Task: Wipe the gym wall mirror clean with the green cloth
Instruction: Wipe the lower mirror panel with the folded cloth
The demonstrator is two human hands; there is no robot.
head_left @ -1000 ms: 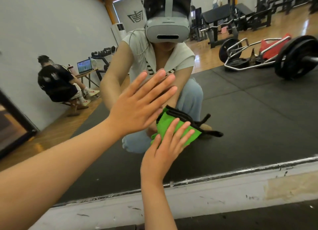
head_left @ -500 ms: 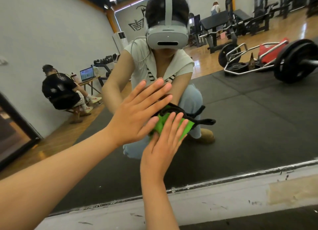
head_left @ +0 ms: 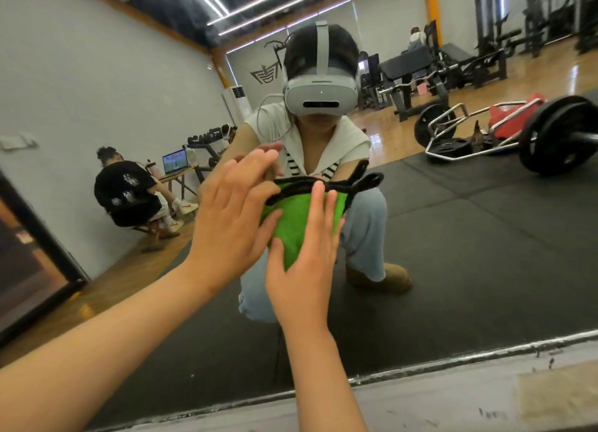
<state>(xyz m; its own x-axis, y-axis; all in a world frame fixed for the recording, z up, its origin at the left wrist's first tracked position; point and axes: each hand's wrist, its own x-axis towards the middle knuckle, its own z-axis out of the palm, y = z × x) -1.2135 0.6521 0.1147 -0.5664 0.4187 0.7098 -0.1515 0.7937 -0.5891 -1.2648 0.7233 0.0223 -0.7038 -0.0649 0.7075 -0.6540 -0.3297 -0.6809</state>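
Observation:
The wall mirror [head_left: 469,269] fills most of the view and reflects a gym. A green cloth [head_left: 297,218] with a black edge lies flat against the glass. My right hand [head_left: 304,263] presses the cloth to the mirror with straight, spread fingers. My left hand [head_left: 233,218] is flat and open just to the cloth's left, its fingertips near the cloth's upper left corner; whether it touches the glass I cannot tell. Part of the cloth is hidden under both hands.
A scuffed pale ledge [head_left: 453,386] runs below the mirror's bottom edge. The reflection shows me crouched on black mats, a seated person [head_left: 129,192] at the left, a loaded barbell [head_left: 556,137] and weight benches at the right.
My right hand has slid the cloth up the mirror. My left hand has stayed beside it, and the view has tilted upward.

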